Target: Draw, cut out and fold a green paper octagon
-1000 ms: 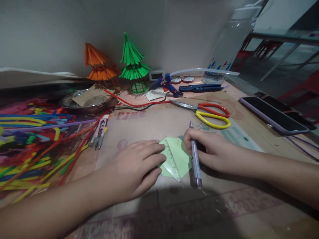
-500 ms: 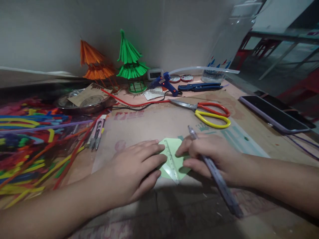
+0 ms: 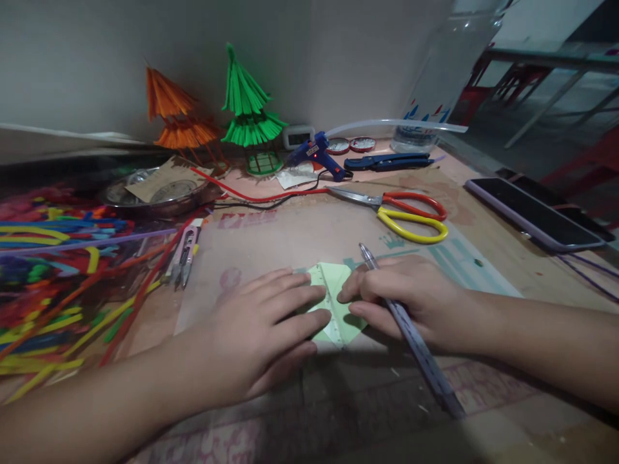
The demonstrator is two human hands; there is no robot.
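green paper [image 3: 342, 285] already folded, flat on counter [image 3: 290, 238] between hands, clear ruler [image 3: 333, 317] laid across it. left hand [image 3: 261, 332] spread open, pinning ruler and paper. right hand [image 3: 411, 298] grip closed round pen [image 3: 420, 348], fingertips on paper. neither pen end touches sheet, no drawn line visible.

Scissors [image 3: 380, 205] behind paper [image 3: 340, 285], phone [image 3: 532, 223] right.
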